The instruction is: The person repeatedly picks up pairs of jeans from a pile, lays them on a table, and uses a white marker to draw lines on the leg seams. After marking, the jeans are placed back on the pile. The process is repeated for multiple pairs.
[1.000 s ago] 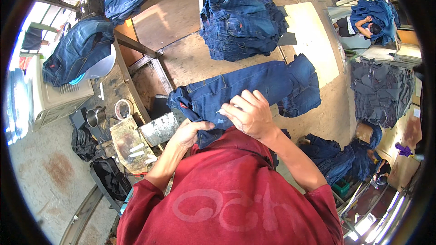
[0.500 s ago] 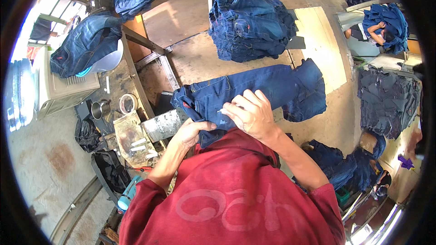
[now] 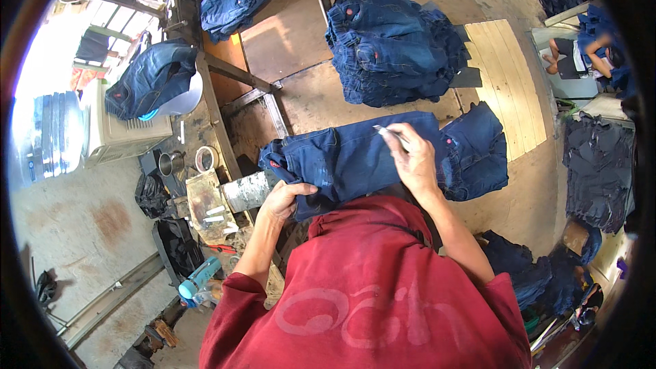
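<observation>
A pair of dark blue jeans (image 3: 362,154) lies stretched out in front of me, its waist end with a small red tag to the left. My left hand (image 3: 283,199) is closed on the near edge of that end, thumb on top of the denim. Over the middle of the leg, my right hand (image 3: 415,158) pinches a small white chalk-like stick (image 3: 380,129), its tip pointing up and left. I cannot tell whether the stick touches the cloth. Another folded denim garment (image 3: 480,157) lies just beyond the leg's right end.
A tall pile of jeans (image 3: 393,48) stands ahead. At left are a metal cup (image 3: 171,162), a tape roll (image 3: 206,158) and a stained board (image 3: 203,205) with several white sticks. A blue bottle (image 3: 199,279) is lower left. Another person (image 3: 601,58) handles denim at far right.
My right hand has lifted from the area near the waist and moved right along the leg, carrying the white stick. My left hand keeps its hold. The whole view has shifted slightly.
</observation>
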The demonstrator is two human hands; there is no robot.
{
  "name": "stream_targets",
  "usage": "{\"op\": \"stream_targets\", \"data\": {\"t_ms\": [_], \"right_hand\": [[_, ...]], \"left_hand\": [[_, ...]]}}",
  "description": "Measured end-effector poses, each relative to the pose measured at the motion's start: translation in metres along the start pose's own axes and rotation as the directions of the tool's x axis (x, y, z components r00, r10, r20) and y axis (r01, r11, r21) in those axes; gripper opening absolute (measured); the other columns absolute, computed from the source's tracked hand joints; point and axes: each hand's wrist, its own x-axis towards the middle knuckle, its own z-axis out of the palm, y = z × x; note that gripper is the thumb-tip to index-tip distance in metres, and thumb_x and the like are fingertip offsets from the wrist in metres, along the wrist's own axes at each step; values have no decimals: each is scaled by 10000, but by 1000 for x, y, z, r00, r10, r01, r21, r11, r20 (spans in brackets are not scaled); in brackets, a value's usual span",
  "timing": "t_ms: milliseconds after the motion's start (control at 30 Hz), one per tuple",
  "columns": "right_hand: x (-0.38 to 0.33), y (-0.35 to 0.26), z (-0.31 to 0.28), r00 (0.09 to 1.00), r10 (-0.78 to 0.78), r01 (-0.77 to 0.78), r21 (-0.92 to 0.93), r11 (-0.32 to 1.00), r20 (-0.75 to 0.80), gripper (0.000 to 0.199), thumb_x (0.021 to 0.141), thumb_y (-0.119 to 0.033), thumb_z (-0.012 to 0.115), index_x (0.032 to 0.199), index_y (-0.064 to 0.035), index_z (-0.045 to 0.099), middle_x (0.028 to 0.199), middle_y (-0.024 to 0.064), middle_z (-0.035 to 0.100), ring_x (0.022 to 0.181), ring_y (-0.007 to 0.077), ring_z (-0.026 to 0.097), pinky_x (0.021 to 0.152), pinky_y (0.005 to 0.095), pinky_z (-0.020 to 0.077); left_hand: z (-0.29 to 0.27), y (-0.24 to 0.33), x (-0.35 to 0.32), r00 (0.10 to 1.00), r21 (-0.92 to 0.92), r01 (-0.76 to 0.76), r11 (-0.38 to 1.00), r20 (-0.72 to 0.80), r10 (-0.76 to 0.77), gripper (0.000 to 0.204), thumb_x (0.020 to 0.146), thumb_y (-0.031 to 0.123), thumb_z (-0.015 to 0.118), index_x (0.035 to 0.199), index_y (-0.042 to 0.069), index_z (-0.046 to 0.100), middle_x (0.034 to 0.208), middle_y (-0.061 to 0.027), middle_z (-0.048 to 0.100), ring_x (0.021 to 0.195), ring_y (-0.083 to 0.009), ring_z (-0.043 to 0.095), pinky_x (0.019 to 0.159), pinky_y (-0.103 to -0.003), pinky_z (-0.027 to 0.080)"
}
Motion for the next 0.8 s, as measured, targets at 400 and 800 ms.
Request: {"op": "stream_targets", "data": {"t_ms": [400, 800], "right_hand": [[-39, 127, -45, 940, 340, -342, -126, 931, -36, 184, 1089, -189, 666, 1249, -109, 623, 935, 147, 758, 799, 278, 738, 732, 431, 564], [-17, 145, -33, 832, 494, -553, 438, 709, 251, 204, 1131, -236, 635, 1288, -107, 661, 843, 45, 756, 577, 73, 657, 488, 251, 522]], "left_hand": [[69, -28, 52, 968, -70, 89, 994, -229, -103, 539, 994, 240, 777, 1425, -52, 636, 1349, -193, 748, 1139, -334, 756, 1057, -474, 598], [49, -66, 29, 653, 586, -265, 766, -475, 590, 695, 912, 194, 893, 1467, -94, 591, 1404, -172, 680, 1251, -279, 649, 1150, -399, 474]]}}
